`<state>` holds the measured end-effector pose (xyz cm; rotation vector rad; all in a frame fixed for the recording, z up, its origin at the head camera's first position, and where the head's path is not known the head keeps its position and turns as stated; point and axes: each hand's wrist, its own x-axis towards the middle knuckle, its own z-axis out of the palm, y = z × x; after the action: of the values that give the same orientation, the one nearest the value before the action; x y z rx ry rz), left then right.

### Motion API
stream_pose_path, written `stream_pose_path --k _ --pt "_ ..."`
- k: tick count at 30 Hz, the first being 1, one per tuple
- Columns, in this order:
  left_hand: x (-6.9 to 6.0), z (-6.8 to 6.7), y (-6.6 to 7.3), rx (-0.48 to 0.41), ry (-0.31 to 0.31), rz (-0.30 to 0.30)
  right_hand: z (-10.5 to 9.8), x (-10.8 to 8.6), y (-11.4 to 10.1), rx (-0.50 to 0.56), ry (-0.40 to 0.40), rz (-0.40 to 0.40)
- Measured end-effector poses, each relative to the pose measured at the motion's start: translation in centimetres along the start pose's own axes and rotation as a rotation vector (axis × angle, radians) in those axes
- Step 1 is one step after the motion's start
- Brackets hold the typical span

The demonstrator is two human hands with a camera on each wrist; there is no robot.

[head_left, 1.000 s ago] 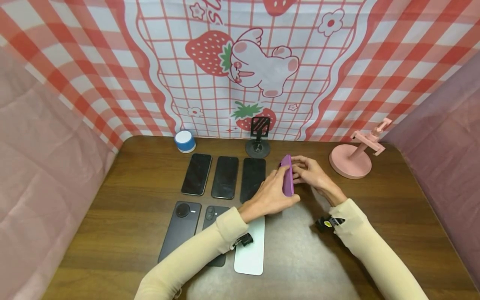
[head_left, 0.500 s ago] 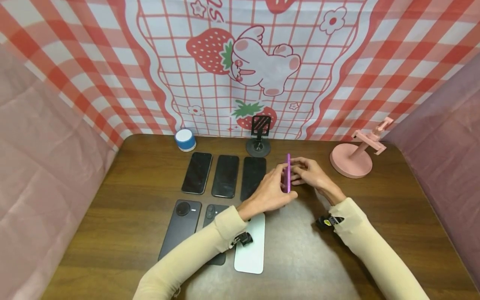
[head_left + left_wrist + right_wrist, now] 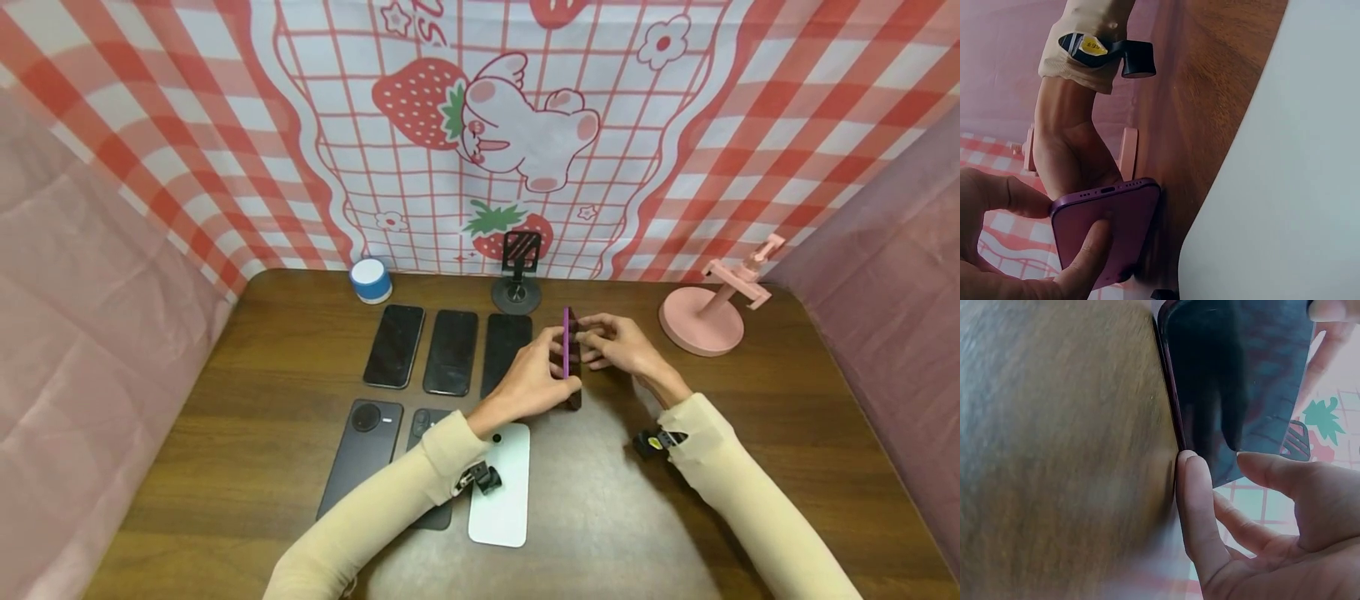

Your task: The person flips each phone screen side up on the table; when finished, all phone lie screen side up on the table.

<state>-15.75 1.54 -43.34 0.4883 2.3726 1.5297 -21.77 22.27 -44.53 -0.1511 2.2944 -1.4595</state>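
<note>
In the head view a purple smartphone [image 3: 567, 346] stands on its long edge, nearly upright, right of the row of phones. My left hand [image 3: 534, 375] grips it from the left. The left wrist view shows the thumb on the purple back [image 3: 1124, 231] and another finger at the side edge. The dark screen [image 3: 1241, 375] faces my right hand [image 3: 618, 346] and mirrors its fingers. In the right wrist view, one right fingertip touches the phone's lower edge and the thumb tip meets the screen; these fingers look loosely bent.
Black-screened phones [image 3: 393, 346] [image 3: 450, 352] [image 3: 507, 350] lie in a back row. In front are a dark grey phone [image 3: 360, 458], a partly covered black phone [image 3: 431, 517] and a white phone [image 3: 498, 508]. A black stand [image 3: 517, 287], blue-and-white cylinder [image 3: 371, 281] and pink stand [image 3: 701, 321] stand behind.
The purple phone has turned in my left hand: its purple back showed first, then only its edge, now the dark screen side appears. Left hand and phone shifted slightly left; the right hand stayed nearly still.
</note>
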Motion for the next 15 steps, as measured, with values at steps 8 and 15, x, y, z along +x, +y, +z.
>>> stream_pose_path --k 8,15 --pt "0.06 -0.39 -0.43 0.030 0.040 -0.027 -0.04 -0.30 -0.01 -0.068 0.040 -0.001" --pt "0.14 -0.65 -0.58 0.093 0.044 -0.069 -0.27 -0.33 0.15 -0.119 0.077 0.011"
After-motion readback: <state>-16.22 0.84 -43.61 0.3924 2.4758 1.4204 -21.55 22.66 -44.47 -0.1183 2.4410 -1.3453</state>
